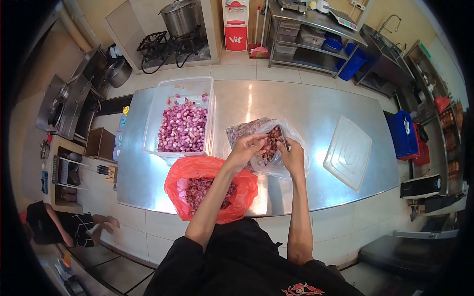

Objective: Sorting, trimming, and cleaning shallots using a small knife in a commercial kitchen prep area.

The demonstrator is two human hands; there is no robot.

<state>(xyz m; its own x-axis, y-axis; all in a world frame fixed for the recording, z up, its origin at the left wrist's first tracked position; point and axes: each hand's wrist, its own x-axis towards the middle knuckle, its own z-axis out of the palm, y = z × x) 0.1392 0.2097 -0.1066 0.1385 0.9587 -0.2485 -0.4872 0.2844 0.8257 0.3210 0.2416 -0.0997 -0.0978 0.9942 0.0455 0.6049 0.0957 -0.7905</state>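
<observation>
A clear plastic bag point(295, 132) of brown-skinned shallots point(270, 154) lies open on the steel table point(291, 197). Over its mouth, my left hand point(246, 149) is closed with thumb and fingers together at what looks like a shallot. Beside it, my right hand point(293, 157) grips a thin dark-bladed knife point(283, 138), its blade pointing away from me. Left of the bag stands a clear plastic tub point(211, 116) of peeled pink-purple shallots point(182, 129). Nearer to me, under my left forearm, an open red plastic bag point(244, 195) holds loose purple-brown skins point(197, 191).
A translucent lid point(348, 153) lies on the table's right side. Beyond the table are a gas stove with a large pot point(178, 19), a red-and-white water dispenser point(236, 27) and a steel shelf table point(316, 22). Another person point(64, 224) sits at the lower left.
</observation>
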